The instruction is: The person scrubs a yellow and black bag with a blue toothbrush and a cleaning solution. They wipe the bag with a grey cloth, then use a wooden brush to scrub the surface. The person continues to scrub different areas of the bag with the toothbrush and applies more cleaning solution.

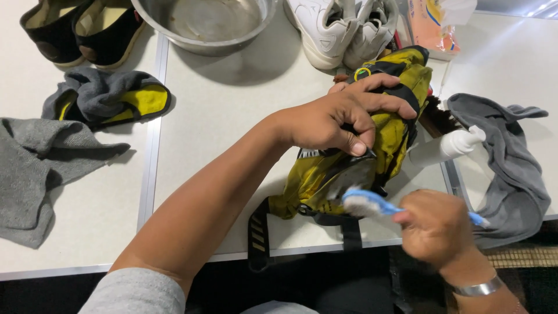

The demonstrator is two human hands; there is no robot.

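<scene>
bright, even overhead light | soft shadows | brush (372,204) motion-blurred

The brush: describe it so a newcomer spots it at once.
Start at the yellow-and-black bag lying on the white table, pinned by the left hand. At its near end, the right hand grips a brush. It is the only light-blue thing there, with pale bristles.

The pale surface (221,110) before me is split by metal seams. Far left on it stand two black shoes (81,29); nearer lie a grey-and-yellow cloth (110,96) and a grey rag (35,168). A steel bowl (203,23) and white sneakers (343,29) sit at the far edge. The yellow bag (349,157) lies in the middle, a white bottle (444,148) and a grey towel (511,168) to its right.
</scene>
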